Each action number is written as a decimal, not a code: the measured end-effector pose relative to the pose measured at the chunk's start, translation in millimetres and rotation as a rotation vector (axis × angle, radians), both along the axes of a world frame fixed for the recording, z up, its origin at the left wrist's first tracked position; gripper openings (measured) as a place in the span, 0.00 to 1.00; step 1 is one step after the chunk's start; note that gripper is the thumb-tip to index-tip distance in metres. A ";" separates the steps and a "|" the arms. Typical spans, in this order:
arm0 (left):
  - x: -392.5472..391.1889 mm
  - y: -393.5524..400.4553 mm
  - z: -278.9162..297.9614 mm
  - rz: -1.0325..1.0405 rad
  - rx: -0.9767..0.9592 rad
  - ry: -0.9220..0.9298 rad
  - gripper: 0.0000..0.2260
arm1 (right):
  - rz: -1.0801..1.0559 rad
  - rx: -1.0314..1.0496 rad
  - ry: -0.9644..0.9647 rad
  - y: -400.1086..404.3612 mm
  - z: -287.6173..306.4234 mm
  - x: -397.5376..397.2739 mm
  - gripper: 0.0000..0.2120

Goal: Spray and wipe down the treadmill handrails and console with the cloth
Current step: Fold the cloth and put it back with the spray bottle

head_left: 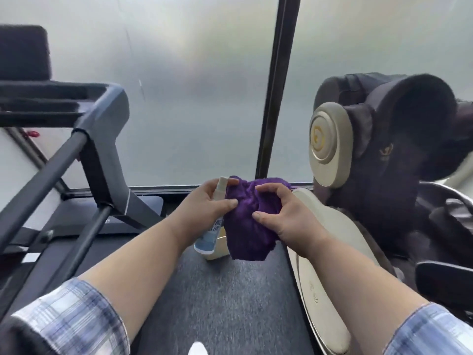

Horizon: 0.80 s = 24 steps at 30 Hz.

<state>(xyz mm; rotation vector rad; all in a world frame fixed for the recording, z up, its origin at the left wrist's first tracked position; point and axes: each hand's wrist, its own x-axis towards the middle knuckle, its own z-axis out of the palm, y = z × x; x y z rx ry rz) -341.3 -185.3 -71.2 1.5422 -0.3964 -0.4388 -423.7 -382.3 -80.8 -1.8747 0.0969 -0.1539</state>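
Left hand [208, 201]: grip closed around a spray bottle [207, 235], thumb also pressing against the purple cloth [247, 221]. Bottle nozzle [222, 184] pointing up, showing above the fingers; pale blue body with a printed label hanging below the palm. Right hand [284, 216]: grip pinching the cloth between thumb and curled fingers, bunching the fabric. Cloth held in the air between both hands, upper edge gathered, lower edge hanging loose over the dark carpeted floor [230, 290]. Both forearms extended forward, plaid sleeves [69, 319] rolled up near the lower frame edge.

Treadmill at left, well apart from the hands: grey console frame [110, 103] at the upper left, black handrail [41, 180] running diagonally down toward the lower left, second dark bar [87, 239] below it, running deck [115, 226] partly visible behind. No contact between cloth and treadmill.

Massage chair [384, 160] at right, dark upholstery with a beige side shell [329, 144] and a beige armrest panel [322, 265] just beside the right forearm. Frosted glass wall [192, 85] ahead, divided by a dark vertical post [279, 85].
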 end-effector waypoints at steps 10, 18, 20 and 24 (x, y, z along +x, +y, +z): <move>160.1 44.0 -11.8 0.195 -0.019 -0.034 0.15 | 0.199 0.067 0.013 41.3 -4.5 188.3 0.19; 304.2 67.0 6.7 0.292 0.137 -0.143 0.06 | 0.130 0.239 -0.026 69.6 -10.2 327.0 0.25; 327.2 71.2 7.5 0.355 0.201 -0.193 0.05 | 0.147 0.242 -0.054 74.1 -6.7 352.6 0.25; 356.9 69.3 16.8 0.429 0.268 -0.265 0.09 | 0.156 0.274 -0.066 72.4 -9.8 398.4 0.25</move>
